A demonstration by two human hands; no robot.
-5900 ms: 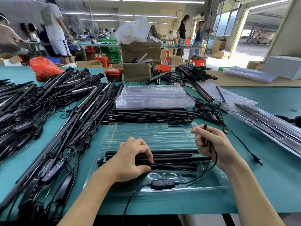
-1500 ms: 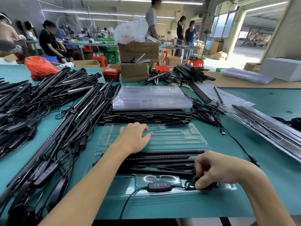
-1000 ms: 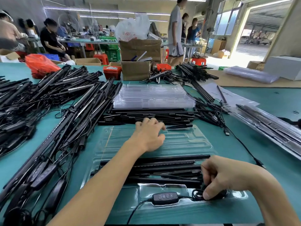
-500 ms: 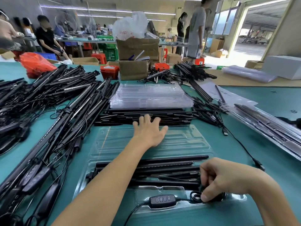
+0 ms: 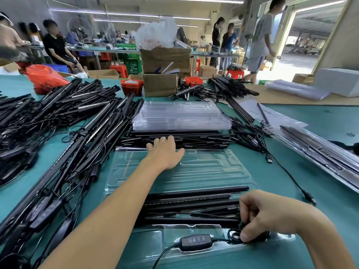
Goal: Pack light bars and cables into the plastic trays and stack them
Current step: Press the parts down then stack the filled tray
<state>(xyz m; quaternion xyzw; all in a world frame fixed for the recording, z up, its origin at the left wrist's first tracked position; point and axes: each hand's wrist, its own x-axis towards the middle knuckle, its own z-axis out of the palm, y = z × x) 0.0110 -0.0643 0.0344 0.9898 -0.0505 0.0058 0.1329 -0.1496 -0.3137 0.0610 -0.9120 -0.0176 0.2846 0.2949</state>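
Now coiled cable (image 5: 234,235) under right hand (image 5: 266,214) fingers (image 5: 245,232), in tray (image 5: 204,167).

Left fingers (image 5: 162,139) tips hidden among bars (image 5: 194,141), background people blurred

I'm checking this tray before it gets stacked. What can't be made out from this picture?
- Head view: coiled cable mostly under the right hand.
- Left hand fingertips among the black bars; grip unclear.
- Controller button markings too small.
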